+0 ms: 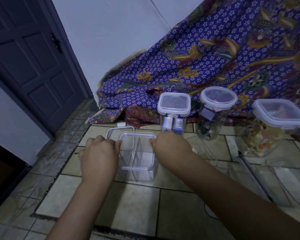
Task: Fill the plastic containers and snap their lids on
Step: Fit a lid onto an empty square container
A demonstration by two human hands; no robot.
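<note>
A clear, square, hard-plastic container (137, 175) with rounded corners stands empty on the glossy tiled floor (133, 208) at centre frame. The left hand (100, 153) curls its fingers over the rim at 9 o'clock; the right hand (170, 148) grips the rim at 3 o'clock. A loose transparent lid (113, 134) lies flat at 11 o'clock. A lidded square jar (173, 108) stands at 1 o'clock before patterned cloth (197, 58).

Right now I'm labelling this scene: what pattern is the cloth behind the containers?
Purple cloth with small white flowers, gold and maroon blooms; head view.
</note>
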